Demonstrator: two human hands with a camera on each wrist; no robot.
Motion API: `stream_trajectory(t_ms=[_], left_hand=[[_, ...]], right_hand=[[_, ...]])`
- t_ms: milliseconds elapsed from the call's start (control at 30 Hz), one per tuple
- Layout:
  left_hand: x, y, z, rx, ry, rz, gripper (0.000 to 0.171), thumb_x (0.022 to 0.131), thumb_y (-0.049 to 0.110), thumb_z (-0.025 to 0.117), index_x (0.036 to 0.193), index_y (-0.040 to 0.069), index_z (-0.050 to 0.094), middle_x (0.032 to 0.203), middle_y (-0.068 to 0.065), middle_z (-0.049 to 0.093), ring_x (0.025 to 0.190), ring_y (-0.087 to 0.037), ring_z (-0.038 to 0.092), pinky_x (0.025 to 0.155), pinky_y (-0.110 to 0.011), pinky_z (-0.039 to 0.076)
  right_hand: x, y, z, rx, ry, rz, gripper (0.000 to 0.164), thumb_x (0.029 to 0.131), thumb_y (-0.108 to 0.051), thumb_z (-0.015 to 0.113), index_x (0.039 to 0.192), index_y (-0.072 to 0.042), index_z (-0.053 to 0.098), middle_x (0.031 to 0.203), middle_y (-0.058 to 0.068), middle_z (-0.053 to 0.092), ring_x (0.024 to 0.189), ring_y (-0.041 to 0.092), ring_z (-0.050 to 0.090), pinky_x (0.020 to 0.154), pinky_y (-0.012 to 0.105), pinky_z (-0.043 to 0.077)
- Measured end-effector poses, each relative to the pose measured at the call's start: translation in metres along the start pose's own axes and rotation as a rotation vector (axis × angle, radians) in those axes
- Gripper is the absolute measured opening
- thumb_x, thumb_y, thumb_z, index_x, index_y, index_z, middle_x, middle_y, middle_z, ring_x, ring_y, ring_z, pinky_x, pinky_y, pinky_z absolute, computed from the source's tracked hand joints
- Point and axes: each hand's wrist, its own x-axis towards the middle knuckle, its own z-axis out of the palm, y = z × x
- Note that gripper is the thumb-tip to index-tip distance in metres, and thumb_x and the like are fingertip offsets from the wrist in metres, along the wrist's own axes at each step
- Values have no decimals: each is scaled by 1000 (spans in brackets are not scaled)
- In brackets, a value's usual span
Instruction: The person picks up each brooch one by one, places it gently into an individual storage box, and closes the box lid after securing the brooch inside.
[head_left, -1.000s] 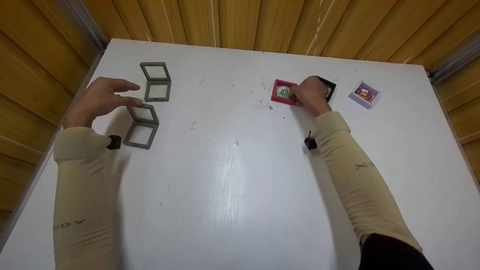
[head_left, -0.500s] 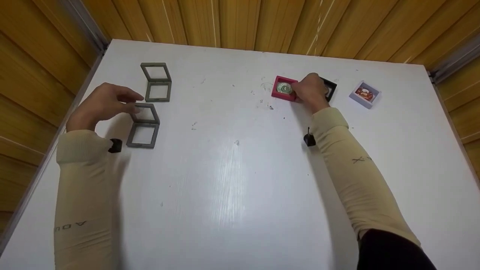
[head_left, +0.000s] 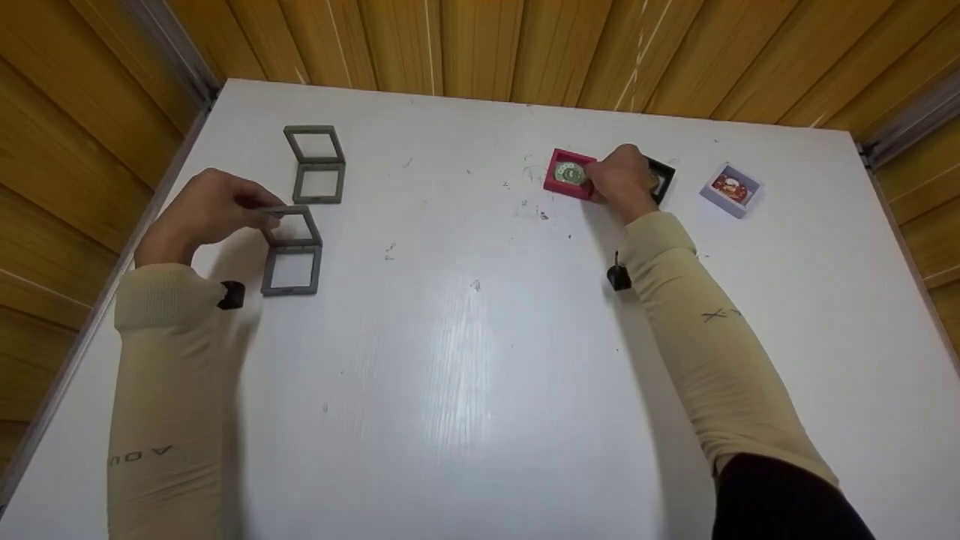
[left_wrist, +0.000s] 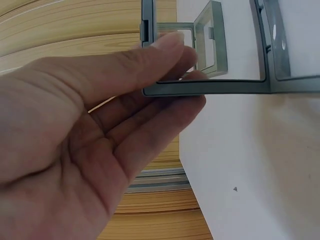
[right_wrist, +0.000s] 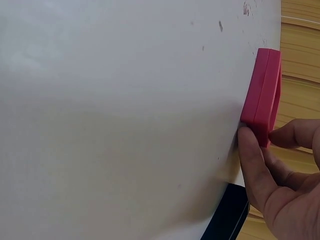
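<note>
Fingers and thumb of the left hand (head_left: pixel 206 214) pinch the raised far half of an open grey frame case (head_left: pixel 292 251) that lies near the left edge of the white table (head_left: pixel 480 360); in the left wrist view the thumb lies on top of the frame's rim and the fingers (left_wrist: pixel 165 112) under it, so the hand is clamped on that half. The near half of the same case lies flat on the table. A second open grey frame case (head_left: pixel 316 165) lies just beyond it, closer to the far left corner, apart from the hand.

Toward the far right of the table, the right hand (head_left: pixel 622 181) grips a red frame case (head_left: pixel 568 174) with a round green-and-white piece showing in its window. The right wrist view shows a finger (right_wrist: pixel 255 165) against one face of the red case's edge and another fingertip against the other, so this hand is also closed on its case. A black case (head_left: pixel 661 178) lies just behind the hand, partly hidden. A pale lilac case (head_left: pixel 730 189) with a reddish piece inside sits further right, near the far right corner, well apart from the hand
</note>
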Motion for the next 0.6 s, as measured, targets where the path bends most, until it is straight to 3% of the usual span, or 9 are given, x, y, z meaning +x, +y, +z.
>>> stream_trajectory(t_ms=[33, 100, 167, 233, 300, 433, 600], left_hand=[[0, 0, 0, 4, 2, 2, 31, 98, 9, 77, 127, -2, 74, 122, -21, 73, 119, -41, 56, 111, -66, 36], [-1, 1, 0, 9, 6, 3, 31, 98, 9, 77, 127, -2, 75, 121, -21, 73, 117, -40, 56, 111, -65, 37], [-2, 1, 1, 10, 9, 5, 29, 99, 8, 76, 127, -2, 75, 120, -22, 73, 116, -40, 57, 110, -65, 38], [-3, 1, 1, 13, 12, 3, 29, 99, 7, 75, 126, -2, 75, 120, -22, 73, 115, -40, 58, 110, -64, 39], [-3, 2, 1, 13, 13, 3, 28, 99, 7, 75, 126, -3, 75, 120, -22, 73, 114, -40, 57, 109, -64, 39], [-2, 1, 1, 12, 13, 2, 29, 99, 8, 75, 126, -3, 75, 121, -24, 72, 114, -41, 56, 107, -64, 40], [-3, 1, 2, 7, 17, 5, 28, 100, 8, 75, 126, -2, 75, 120, -22, 73, 114, -40, 57, 108, -64, 39]], right_hand=[[-1, 0, 0, -2, -3, 3, 49, 103, -21, 59, 143, 8, 56, 134, 18, 63, 101, 19, 63, 70, 21, 58], [-2, -1, -1, -35, -2, -3, 49, 103, -22, 58, 141, 8, 58, 134, 19, 65, 107, 21, 62, 90, 27, 56], [-4, -2, -2, -67, -3, -6, 49, 103, -24, 58, 141, 8, 59, 134, 19, 66, 113, 25, 61, 109, 37, 46], [-5, -2, -2, -85, -7, -7, 50, 104, -25, 58, 141, 8, 60, 136, 19, 66, 117, 26, 58, 115, 42, 39], [-6, -1, -3, -74, -13, -10, 49, 104, -24, 57, 141, 8, 59, 135, 19, 66, 115, 25, 61, 110, 39, 45], [-6, 1, -6, -12, -23, -1, 48, 104, -22, 58, 142, 8, 57, 133, 19, 65, 100, 19, 66, 82, 27, 60], [-8, 4, -11, 54, -27, -4, 39, 103, -22, 62, 129, 7, 62, 111, 14, 68, 82, 15, 67, 74, 25, 61]])
